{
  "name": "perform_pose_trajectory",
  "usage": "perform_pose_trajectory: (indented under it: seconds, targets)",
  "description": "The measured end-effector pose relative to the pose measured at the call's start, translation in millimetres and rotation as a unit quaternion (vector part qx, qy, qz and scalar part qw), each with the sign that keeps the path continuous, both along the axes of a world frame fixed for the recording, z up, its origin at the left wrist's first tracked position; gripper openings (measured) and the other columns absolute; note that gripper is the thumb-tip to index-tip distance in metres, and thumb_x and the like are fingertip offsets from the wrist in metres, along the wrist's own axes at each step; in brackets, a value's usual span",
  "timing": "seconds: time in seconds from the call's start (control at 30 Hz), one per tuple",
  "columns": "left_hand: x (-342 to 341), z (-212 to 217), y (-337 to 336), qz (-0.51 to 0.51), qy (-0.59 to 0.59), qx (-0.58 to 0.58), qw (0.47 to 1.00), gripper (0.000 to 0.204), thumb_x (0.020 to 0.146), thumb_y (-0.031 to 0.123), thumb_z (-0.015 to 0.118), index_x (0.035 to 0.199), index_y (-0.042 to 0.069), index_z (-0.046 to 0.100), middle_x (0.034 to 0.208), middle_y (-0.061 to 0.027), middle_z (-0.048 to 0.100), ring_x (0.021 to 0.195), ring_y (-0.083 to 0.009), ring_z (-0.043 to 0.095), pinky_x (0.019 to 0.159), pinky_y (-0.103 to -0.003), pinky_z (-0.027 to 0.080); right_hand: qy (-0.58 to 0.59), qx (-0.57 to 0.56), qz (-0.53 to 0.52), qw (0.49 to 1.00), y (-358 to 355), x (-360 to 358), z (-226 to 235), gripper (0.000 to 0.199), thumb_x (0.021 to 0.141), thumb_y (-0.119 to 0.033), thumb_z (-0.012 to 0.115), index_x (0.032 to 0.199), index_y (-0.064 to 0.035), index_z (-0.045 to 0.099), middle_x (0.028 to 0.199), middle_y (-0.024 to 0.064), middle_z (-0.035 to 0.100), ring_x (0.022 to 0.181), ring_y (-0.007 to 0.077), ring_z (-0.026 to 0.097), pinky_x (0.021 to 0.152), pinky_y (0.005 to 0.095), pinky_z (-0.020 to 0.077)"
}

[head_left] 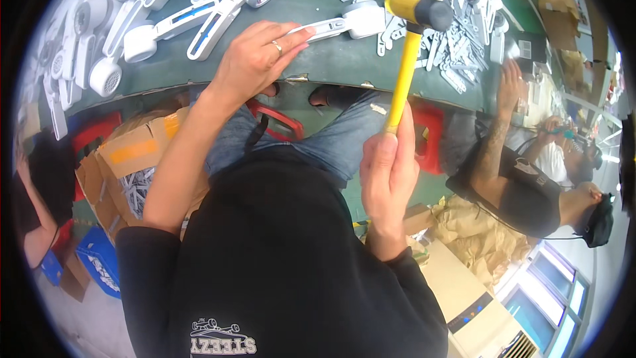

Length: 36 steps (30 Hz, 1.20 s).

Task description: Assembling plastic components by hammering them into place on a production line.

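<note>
My left hand [258, 59], with a ring on one finger, closes on the handle end of a white plastic housing [363, 22] at the table's near edge. The housing has a long slotted handle and a round head pointing right. My right hand [389, 172] grips the lower shaft of a yellow mallet [406, 73]. The mallet stands upright in view, its yellow and black head raised next to the housing's round head. Any contact between the two cannot be made out.
Similar housings [139, 40] pile up on the green table [192, 69] at left. A heap of loose grey strips [457, 46] lies at right. Below the table edge stands an open carton [132, 159] of grey parts. Co-workers [523, 179] sit at right and far left.
</note>
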<state>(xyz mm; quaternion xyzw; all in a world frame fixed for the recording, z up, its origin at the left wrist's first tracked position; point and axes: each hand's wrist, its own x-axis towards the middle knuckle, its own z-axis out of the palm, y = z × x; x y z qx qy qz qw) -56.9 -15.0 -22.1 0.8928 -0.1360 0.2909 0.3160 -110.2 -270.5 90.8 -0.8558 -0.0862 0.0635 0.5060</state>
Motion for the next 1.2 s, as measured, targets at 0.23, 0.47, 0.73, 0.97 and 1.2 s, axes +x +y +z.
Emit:
perform_pose_trajectory:
  seconds: [0.23,0.47,0.73,0.97,1.2]
  targets:
    - [0,0,0,-0.002,0.001,0.008,1.0,0.032,0.09,0.007,0.081,0.122,0.009,0.079,0.113,-0.0092,0.077,0.096,-0.0273,0.072,0.084,-0.037,0.059,0.071,-0.099,0.039,0.992,0,7,-8,0.051,0.113,-0.013,0.047,0.163,-0.0082,0.039,0.105,0.0286,0.073,0.083,0.0487,0.073,0.072,0.0428,0.057]
    - [0,1,-3,-0.003,0.002,-0.004,1.0,0.031,0.09,0.008,0.081,0.121,0.009,0.079,0.111,-0.0089,0.078,0.096,-0.0271,0.072,0.084,-0.037,0.059,0.074,-0.149,0.05,0.985,-4,18,-5,0.052,0.113,-0.02,0.046,0.164,-0.0133,0.039,0.096,0.0325,0.071,0.085,0.0525,0.071,0.07,0.0515,0.0559]
    - [-1,0,-1,-0.002,0.007,-0.016,1.0,0.032,0.09,0.008,0.081,0.122,0.01,0.08,0.112,-0.01,0.078,0.095,-0.0279,0.072,0.083,-0.037,0.059,0.038,-0.112,0.021,0.993,0,15,-6,0.052,0.113,-0.017,0.048,0.164,-0.0121,0.039,0.098,0.0304,0.071,0.082,0.0516,0.071,0.069,0.0493,0.057]
    - [-2,5,-4,-0.006,0.029,-0.043,0.999,0.031,0.091,0.008,0.08,0.122,0.01,0.079,0.111,-0.0102,0.078,0.098,-0.0291,0.072,0.087,-0.038,0.059,0.079,-0.154,0.041,0.984,-1,25,10,0.051,0.115,-0.021,0.045,0.164,-0.0121,0.04,0.113,0.0284,0.073,0.087,0.0467,0.074,0.075,0.0462,0.0574]
    - [-3,3,-11,0.055,0.147,-0.208,0.965,0.07,0.092,0.009,0.081,0.155,0.011,0.052,0.118,-0.0088,0.079,0.111,-0.0286,0.073,0.101,-0.039,0.054,-0.03,-0.045,0.082,0.995,-9,5,35,0.051,0.11,-0.008,0.049,0.16,0.0008,0.045,0.116,0.0225,0.075,0.078,0.0233,0.073,0.075,0.0329,0.0558]
